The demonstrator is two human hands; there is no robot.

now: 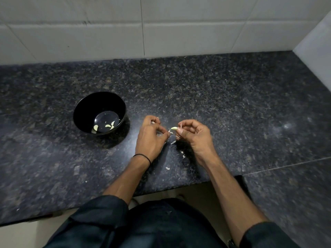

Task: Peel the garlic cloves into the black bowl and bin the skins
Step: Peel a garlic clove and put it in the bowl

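Your right hand [194, 134] is pinching the garlic clove [173, 128], your left hand [150, 138] its skin [169, 131]. Tugging hard could be flicking it off, missing the black bowl [79, 106] further left.

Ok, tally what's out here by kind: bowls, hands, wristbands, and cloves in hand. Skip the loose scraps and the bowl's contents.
Black bowl: 1
Hands: 2, left hand pinching skin, right hand
Garlic clove, in the right hand's fingertips: 1
Wristband: 1
Total: 5
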